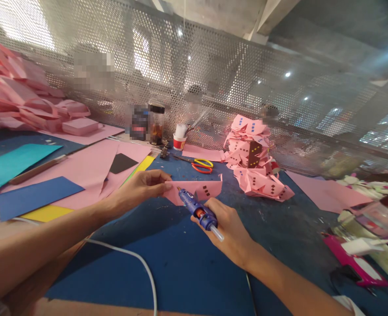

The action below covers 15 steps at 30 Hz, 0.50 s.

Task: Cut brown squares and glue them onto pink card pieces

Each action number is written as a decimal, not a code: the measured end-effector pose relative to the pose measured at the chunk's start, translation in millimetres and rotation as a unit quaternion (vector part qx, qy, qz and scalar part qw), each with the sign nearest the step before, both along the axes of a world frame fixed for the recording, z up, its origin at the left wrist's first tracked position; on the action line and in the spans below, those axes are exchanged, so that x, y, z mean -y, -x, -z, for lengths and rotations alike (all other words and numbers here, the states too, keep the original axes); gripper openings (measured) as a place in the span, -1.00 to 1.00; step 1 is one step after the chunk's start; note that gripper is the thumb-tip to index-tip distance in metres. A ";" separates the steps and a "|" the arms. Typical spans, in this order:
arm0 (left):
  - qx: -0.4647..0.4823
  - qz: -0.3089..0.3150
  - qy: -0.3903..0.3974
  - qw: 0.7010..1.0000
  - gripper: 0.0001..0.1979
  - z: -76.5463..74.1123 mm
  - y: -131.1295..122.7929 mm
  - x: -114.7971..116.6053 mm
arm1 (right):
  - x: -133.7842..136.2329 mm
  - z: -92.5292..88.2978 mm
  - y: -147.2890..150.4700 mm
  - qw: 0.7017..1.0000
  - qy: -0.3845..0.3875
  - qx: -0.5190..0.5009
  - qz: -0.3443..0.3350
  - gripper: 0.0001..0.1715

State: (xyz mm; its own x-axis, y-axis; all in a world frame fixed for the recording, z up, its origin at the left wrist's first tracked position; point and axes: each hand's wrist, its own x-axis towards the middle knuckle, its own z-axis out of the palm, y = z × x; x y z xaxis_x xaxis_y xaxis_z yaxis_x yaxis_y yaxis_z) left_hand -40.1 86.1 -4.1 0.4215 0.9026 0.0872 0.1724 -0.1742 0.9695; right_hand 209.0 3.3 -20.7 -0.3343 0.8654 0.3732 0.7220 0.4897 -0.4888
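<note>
My left hand (151, 184) pinches the left end of a folded pink paper piece (189, 188) with small dark squares on it. In my right hand (228, 221) is a blue hot glue gun (198, 210), a clear glue stick poking out of its back. The gun's nozzle is at the left part of the pink paper; whether it touches cannot be made out. Beyond the paper lie scissors (202, 165) with red and yellow handles. To the right is a stack of similar pink folded pieces (251, 145) with blue, brown and yellow squares.
A large pile of pink paper parts (26, 96) rises at the left, near teal (19, 160) and blue sheets (39, 195). A lidded jar (157, 125) and a paper cup (179, 140) stand by the perforated screen (213, 83). A white cable (141, 261) crosses the blue tabletop (115, 281).
</note>
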 end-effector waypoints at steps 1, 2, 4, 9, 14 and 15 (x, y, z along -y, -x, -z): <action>0.000 0.000 0.000 1.000 -0.73 -0.4 -0.1 0.3 | 0.2 -0.3 0.0 1.000 0.001 0.002 0.000 -0.82; 0.000 -0.001 -0.001 1.000 -0.73 -0.8 -0.3 0.5 | 0.4 -0.7 0.1 1.000 0.002 0.003 0.000 -0.81; -0.001 0.000 -0.004 1.000 -0.73 -1.6 -0.5 1.0 | 0.7 -1.4 0.3 1.000 0.004 0.003 0.000 -0.81; -0.008 -0.001 -0.013 1.000 -0.72 -2.7 -0.6 1.4 | 1.5 -1.3 0.3 1.000 0.006 0.003 0.005 -0.78; -0.005 0.001 -0.004 1.000 -0.71 -2.7 -0.4 2.1 | 2.0 -0.3 0.5 1.000 0.010 0.005 0.010 -0.75; -0.007 -0.001 -0.003 1.000 -0.71 -2.8 -0.3 2.1 | 1.9 -0.5 0.6 1.000 0.012 0.006 0.010 -0.75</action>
